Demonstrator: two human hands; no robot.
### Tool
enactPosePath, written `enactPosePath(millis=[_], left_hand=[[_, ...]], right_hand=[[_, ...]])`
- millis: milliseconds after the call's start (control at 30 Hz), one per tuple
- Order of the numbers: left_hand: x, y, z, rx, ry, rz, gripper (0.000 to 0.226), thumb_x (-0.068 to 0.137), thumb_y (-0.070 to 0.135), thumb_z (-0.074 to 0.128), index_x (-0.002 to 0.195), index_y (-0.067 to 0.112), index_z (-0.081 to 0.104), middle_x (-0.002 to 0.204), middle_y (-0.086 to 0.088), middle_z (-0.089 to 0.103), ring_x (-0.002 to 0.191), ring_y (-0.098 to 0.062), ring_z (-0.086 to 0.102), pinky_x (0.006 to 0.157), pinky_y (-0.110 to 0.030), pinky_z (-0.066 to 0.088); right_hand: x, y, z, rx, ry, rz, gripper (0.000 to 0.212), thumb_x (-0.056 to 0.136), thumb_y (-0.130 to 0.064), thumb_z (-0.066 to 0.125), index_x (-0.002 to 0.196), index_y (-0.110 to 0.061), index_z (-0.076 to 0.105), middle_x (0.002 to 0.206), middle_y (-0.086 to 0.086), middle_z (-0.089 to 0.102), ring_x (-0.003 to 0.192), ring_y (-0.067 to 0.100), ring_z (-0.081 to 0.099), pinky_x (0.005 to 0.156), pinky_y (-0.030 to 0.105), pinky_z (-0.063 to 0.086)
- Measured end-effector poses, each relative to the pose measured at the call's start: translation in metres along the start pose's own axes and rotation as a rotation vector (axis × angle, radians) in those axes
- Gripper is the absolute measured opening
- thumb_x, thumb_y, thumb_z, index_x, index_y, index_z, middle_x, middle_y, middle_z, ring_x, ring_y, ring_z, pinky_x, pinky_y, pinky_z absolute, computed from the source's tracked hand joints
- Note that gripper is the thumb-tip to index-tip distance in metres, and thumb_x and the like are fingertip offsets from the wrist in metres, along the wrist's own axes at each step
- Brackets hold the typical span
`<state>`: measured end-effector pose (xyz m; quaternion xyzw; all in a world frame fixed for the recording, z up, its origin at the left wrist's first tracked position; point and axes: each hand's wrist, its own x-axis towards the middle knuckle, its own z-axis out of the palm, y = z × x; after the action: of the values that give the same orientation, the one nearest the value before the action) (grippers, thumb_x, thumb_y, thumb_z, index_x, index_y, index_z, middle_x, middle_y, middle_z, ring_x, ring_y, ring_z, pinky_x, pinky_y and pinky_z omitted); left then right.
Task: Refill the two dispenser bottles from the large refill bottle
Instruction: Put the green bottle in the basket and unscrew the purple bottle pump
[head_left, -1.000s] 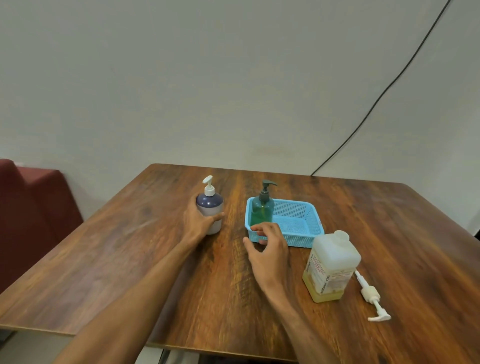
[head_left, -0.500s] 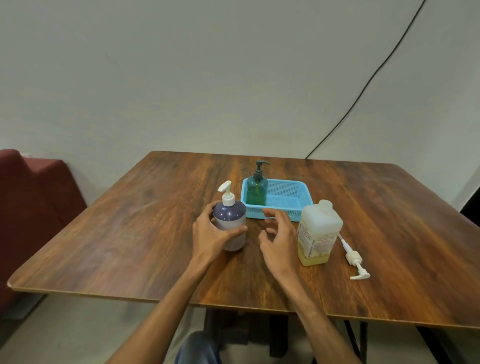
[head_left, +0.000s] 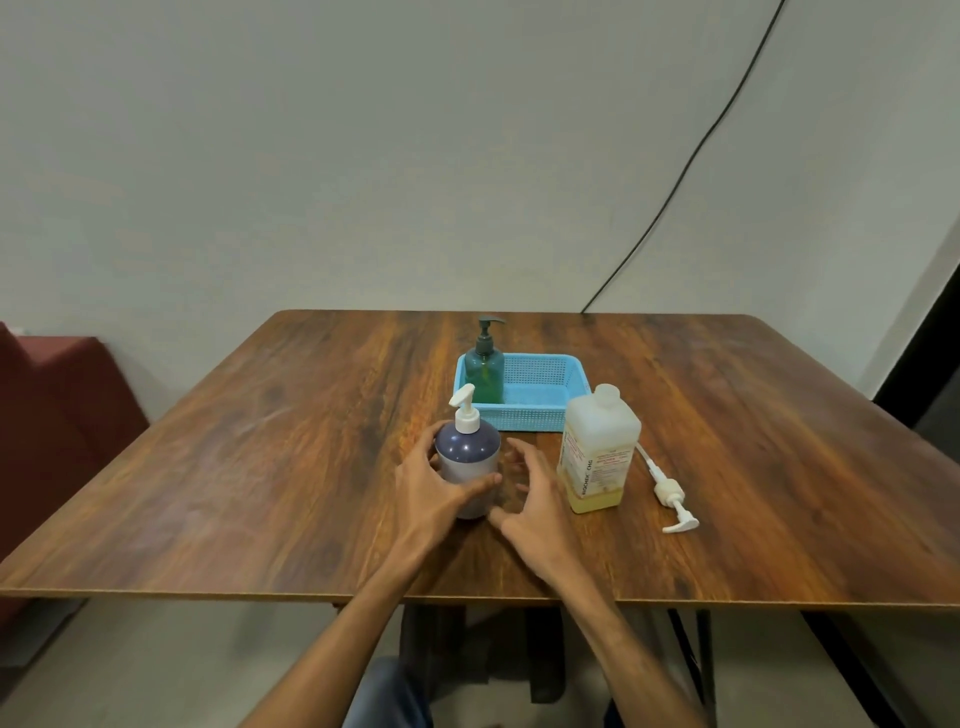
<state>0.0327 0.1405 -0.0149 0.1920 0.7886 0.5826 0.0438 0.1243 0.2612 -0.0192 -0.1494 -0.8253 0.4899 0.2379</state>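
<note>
**Head view: left hand wrapped on the purple dispenser, right hand spread beside it**

Head camera, the only view, looks down over a wooden table (head_left: 270, 467) that fills the middle band of the frame. Just below centre, the left hand (head_left: 423, 491) is closed around the purple dispenser bottle (head_left: 469, 467): thumb across the near face, the other fingers curled round the far left side. The bottle stands upright on the table, its white pump head clear above the grip and its base showing below the thumb.

To the right of it, the right hand (head_left: 535, 506) hangs with fingers spread and slightly curled, holding nothing. Its fingertips sit just beside the purple bottle's right side; whether they touch it I cannot tell.

Right of that hand, close by, stands the large refill bottle (head_left: 597, 449), upright, uncapped, with a shallow layer of yellow liquid at the bottom. Its loose white pump (head_left: 670, 491) lies flat on the table further right.

Behind the hands, toward centre frame, a blue basket (head_left: 540, 410) holds the green dispenser bottle (head_left: 484, 366) upright in its left end, well apart from both hands.

A black cable (head_left: 691, 156) runs down the wall at upper right.
</note>
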Motion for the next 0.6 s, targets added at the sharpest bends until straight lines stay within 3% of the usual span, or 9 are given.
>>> enactPosePath(millis=[67, 133, 167, 200, 267, 333, 433, 600], left_hand=[[-0.003, 0.009, -0.005, -0.031, -0.062, -0.016, 0.105, 0.039, 0.063, 0.091, 0.128, 0.029, 0.048, 0.127, 0.006, 0.059, 0.116, -0.003, 0.059, 0.104, -0.03, 0.048], [-0.006, 0.02, -0.01, -0.081, -0.181, 0.017, 0.073, 0.057, 0.035, 0.091, 0.115, 0.027, 0.049, 0.112, 0.007, 0.058, 0.096, 0.018, 0.061, 0.089, -0.006, 0.047], [-0.007, 0.024, -0.012, -0.106, -0.194, 0.046, 0.064, 0.065, 0.021, 0.089, 0.116, 0.025, 0.05, 0.113, 0.009, 0.058, 0.093, 0.022, 0.06, 0.083, -0.002, 0.045], [-0.006, 0.026, -0.015, -0.122, -0.142, 0.077, 0.069, 0.069, 0.018, 0.088, 0.126, 0.025, 0.049, 0.12, 0.012, 0.058, 0.101, 0.02, 0.058, 0.085, -0.003, 0.045], [-0.004, 0.031, -0.023, -0.14, -0.06, 0.162, 0.084, 0.072, 0.03, 0.086, 0.143, 0.027, 0.042, 0.136, 0.014, 0.056, 0.121, 0.008, 0.055, 0.097, -0.013, 0.046], [0.001, 0.04, -0.03, -0.166, -0.12, 0.206, 0.071, 0.082, 0.032, 0.076, 0.145, 0.023, 0.045, 0.142, 0.008, 0.055, 0.128, -0.002, 0.054, 0.105, -0.024, 0.046], [0.012, 0.051, -0.037, -0.123, -0.227, 0.251, 0.039, 0.096, 0.018, 0.063, 0.134, 0.013, 0.06, 0.13, 0.002, 0.067, 0.123, -0.012, 0.061, 0.104, -0.038, 0.051], [0.023, 0.05, -0.037, -0.171, -0.188, 0.223, 0.032, 0.09, 0.005, 0.068, 0.121, 0.003, 0.068, 0.115, -0.005, 0.075, 0.111, -0.018, 0.069, 0.098, -0.039, 0.055]], right_hand=[[0.002, -0.001, 0.004, 0.021, -0.054, 0.002, 0.087, 0.071, -0.035, 0.088, 0.143, -0.04, 0.039, 0.144, -0.013, 0.05, 0.13, 0.006, 0.051, 0.108, 0.04, 0.049], [0.005, -0.003, 0.009, 0.031, -0.087, 0.014, 0.095, 0.066, -0.043, 0.089, 0.144, -0.045, 0.034, 0.148, -0.015, 0.048, 0.132, 0.006, 0.049, 0.111, 0.042, 0.046], [0.006, -0.004, 0.01, 0.041, -0.09, 0.015, 0.099, 0.063, -0.045, 0.09, 0.145, -0.047, 0.033, 0.149, -0.015, 0.047, 0.134, 0.007, 0.049, 0.112, 0.044, 0.045], [0.009, -0.004, 0.012, 0.054, -0.093, 0.015, 0.103, 0.061, -0.045, 0.09, 0.146, -0.048, 0.032, 0.15, -0.015, 0.047, 0.135, 0.008, 0.048, 0.112, 0.045, 0.045], [0.012, -0.007, 0.014, 0.085, -0.107, 0.011, 0.105, 0.06, -0.042, 0.091, 0.146, -0.048, 0.031, 0.149, -0.015, 0.047, 0.136, 0.009, 0.047, 0.112, 0.045, 0.045], [0.015, -0.009, 0.015, 0.111, -0.108, 0.0, 0.102, 0.061, -0.039, 0.09, 0.147, -0.044, 0.034, 0.146, -0.016, 0.05, 0.133, 0.007, 0.049, 0.111, 0.044, 0.046], [0.017, -0.009, 0.016, 0.135, -0.092, -0.008, 0.098, 0.064, -0.036, 0.089, 0.147, -0.036, 0.039, 0.142, -0.014, 0.054, 0.129, 0.005, 0.053, 0.107, 0.042, 0.05], [0.02, -0.009, 0.014, 0.12, -0.073, -0.001, 0.095, 0.065, -0.026, 0.093, 0.145, -0.032, 0.043, 0.14, -0.012, 0.057, 0.127, 0.007, 0.055, 0.105, 0.039, 0.052]])
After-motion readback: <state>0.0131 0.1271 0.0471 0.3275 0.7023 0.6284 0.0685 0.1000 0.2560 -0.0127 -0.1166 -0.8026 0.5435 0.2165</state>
